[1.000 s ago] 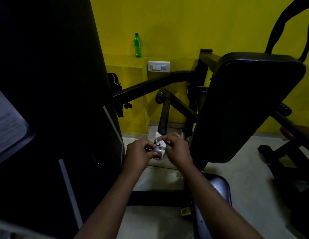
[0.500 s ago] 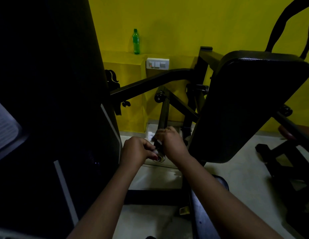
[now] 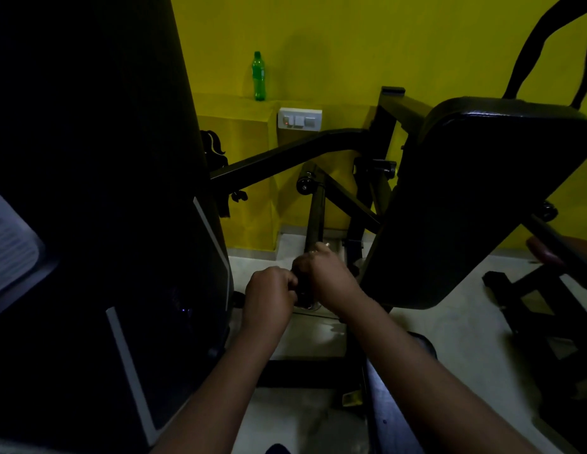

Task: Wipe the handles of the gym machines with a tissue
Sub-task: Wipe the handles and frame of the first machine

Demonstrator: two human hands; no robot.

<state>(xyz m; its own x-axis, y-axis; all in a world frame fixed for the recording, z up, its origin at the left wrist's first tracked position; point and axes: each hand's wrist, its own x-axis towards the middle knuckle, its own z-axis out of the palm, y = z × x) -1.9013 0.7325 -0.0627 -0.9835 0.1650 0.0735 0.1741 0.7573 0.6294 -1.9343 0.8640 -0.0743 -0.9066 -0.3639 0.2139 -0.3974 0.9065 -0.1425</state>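
Observation:
A black handle bar [image 3: 315, 217] of the gym machine runs down from a roller toward me. My right hand [image 3: 324, 280] grips its lower part, fingers curled round it. Only a pale sliver of the tissue [image 3: 321, 246] shows above those fingers; the rest is hidden under the hand. My left hand [image 3: 269, 294] is curled against the handle's bottom end, just left of the right hand and touching it. The handle's metal end cap [image 3: 310, 305] peeks out below both hands.
A big black back pad [image 3: 482, 198] stands close on the right, a tall dark machine housing [image 3: 105, 191] on the left. The seat [image 3: 393, 404] lies below my right forearm. A green bottle [image 3: 258, 77] and a switch plate [image 3: 299, 118] are at the yellow wall. Another machine's frame [image 3: 547, 309] fills the right.
The tissue, plainly visible a second ago between both hands, is now almost covered. My right hand has closed round the handle and slid slightly up it; the left hand stays at the end.

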